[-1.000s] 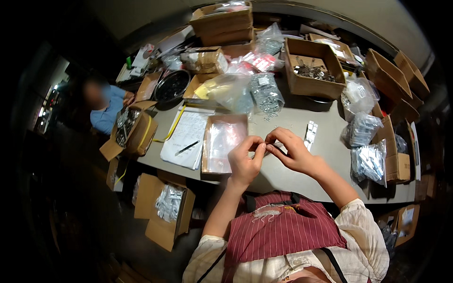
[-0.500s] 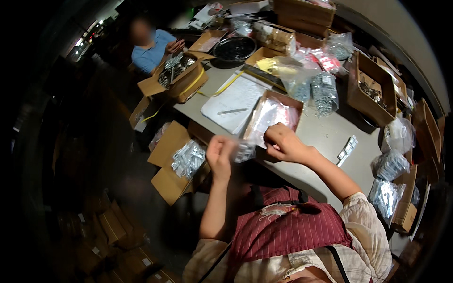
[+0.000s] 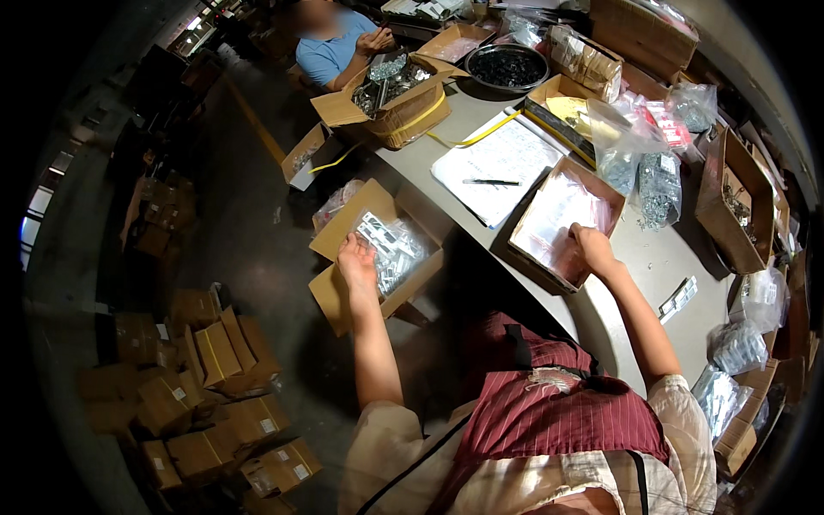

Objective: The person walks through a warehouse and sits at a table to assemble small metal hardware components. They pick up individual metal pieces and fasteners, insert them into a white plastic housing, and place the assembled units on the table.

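My left hand (image 3: 358, 261) is over the near side of an open cardboard box (image 3: 327, 296) left of the table. Its fingers are loosely extended, and a clear bag of flat metal parts (image 3: 375, 230) lies against the fingertips. More bagged metal parts (image 3: 402, 262) fill that box. On the table, my right hand (image 3: 594, 250) reaches into a shallow cardboard tray (image 3: 525, 251) of clear plastic bags (image 3: 562, 210). Its fingers are pinched together on a plastic bag there; the fingertips are partly hidden.
A pen (image 3: 492, 182) rests on written papers (image 3: 468, 163) beside the tray. Bagged screws (image 3: 659, 193), a metal strip (image 3: 678, 299) and a box of hardware (image 3: 734, 202) stand rightward. Across the table corner sits a person in blue (image 3: 330, 51). Cartons (image 3: 202, 433) are piled on the floor.
My left hand has carried the bag of metal parts left, to the cardboard box, and its fingers have loosened. My right hand has reached into the tray of plastic bags. The view has shifted.
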`<state>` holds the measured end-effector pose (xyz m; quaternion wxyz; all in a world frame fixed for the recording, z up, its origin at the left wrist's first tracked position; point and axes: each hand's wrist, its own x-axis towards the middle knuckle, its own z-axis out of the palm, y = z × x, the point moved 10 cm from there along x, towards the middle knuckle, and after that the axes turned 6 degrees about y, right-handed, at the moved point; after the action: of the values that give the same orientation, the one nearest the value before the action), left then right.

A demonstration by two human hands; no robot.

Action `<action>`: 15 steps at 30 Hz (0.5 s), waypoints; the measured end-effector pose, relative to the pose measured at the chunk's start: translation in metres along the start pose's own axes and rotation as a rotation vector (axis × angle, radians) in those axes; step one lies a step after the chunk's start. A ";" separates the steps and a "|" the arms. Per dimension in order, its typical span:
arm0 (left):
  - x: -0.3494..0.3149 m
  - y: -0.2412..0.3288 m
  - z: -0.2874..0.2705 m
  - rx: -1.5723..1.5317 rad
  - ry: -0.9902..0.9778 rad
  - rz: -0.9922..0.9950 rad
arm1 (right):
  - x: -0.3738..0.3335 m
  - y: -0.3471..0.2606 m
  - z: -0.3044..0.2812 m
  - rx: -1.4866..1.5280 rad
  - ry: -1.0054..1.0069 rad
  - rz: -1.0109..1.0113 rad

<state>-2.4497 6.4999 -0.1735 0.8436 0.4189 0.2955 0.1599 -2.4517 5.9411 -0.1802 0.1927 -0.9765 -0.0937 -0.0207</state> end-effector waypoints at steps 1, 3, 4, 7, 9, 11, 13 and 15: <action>0.007 0.000 -0.002 -0.023 -0.002 -0.021 | -0.004 -0.004 -0.010 0.058 0.040 -0.019; 0.018 -0.001 -0.004 -0.055 0.000 -0.048 | -0.012 -0.013 -0.038 0.168 0.110 0.001; 0.023 0.000 -0.007 -0.065 0.032 -0.053 | -0.016 -0.009 -0.042 0.250 0.170 0.007; 0.033 0.009 -0.005 0.040 0.123 0.080 | -0.029 0.018 -0.052 0.556 0.273 0.158; 0.022 0.045 0.000 0.550 0.190 0.546 | -0.029 0.023 -0.054 0.744 0.298 0.240; 0.006 0.040 0.027 0.847 0.097 0.775 | -0.030 0.026 -0.061 0.938 0.271 0.344; -0.073 0.010 0.128 0.752 -0.175 0.787 | -0.042 0.025 -0.080 1.196 0.318 0.433; -0.174 -0.025 0.211 0.858 -0.491 0.941 | -0.050 0.021 -0.090 1.335 0.336 0.462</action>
<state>-2.4506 6.2662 -0.0301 0.4863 0.8242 -0.0808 0.2787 -2.4972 5.8789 -0.1081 0.7589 -0.6293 0.1533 -0.0677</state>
